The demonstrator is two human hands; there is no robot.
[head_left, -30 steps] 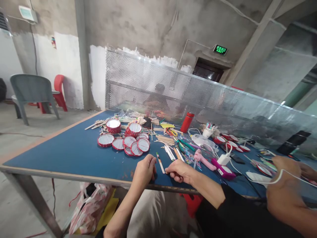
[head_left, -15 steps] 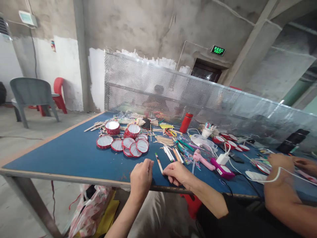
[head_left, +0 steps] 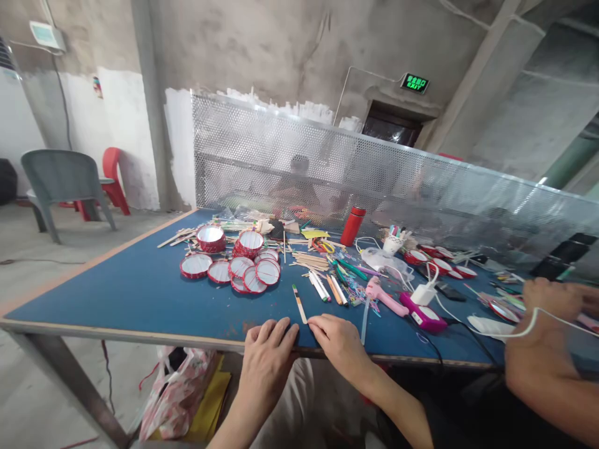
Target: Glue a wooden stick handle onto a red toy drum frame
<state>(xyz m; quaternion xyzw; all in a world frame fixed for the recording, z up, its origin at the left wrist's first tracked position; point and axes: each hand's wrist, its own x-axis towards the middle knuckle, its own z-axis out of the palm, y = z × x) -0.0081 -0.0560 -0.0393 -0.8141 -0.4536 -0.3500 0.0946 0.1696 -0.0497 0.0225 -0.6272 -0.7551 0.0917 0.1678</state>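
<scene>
Head view, nearest first: two hands lie palm down at the near edge of a blue-topped table [head_left: 140, 293], the left hand [head_left: 269, 355] and the right hand [head_left: 337, 342], both empty with the fingers loosely spread. One wooden craft stick [head_left: 299, 304] with a coloured band lies just between them and points to the far side. The right fingertips [head_left: 314, 322] are at its lower end, though I cannot tell whether they touch it. Below the near edge, to the left, are one patterned plastic bag [head_left: 175, 393] and one yellow sheet [head_left: 208, 399]. On the table's left are about nine red-rimmed round frames [head_left: 196, 265], one of them a stack, with one loose pile of craft sticks [head_left: 309, 260] to their right. To the right are one pink tool [head_left: 384, 296], one magenta device [head_left: 421, 313] and one white plug [head_left: 423, 294]. At the far right, a co-worker's two hands [head_left: 547, 296] work beside one white cable [head_left: 528, 327]. Farther off stand one red flask [head_left: 353, 226] and one perforated metal screen [head_left: 281, 143]. Beyond the table's left side are one grey chair [head_left: 65, 181] and one red chair [head_left: 115, 174], and one green exit sign [head_left: 414, 83] glows high on the far wall.
</scene>
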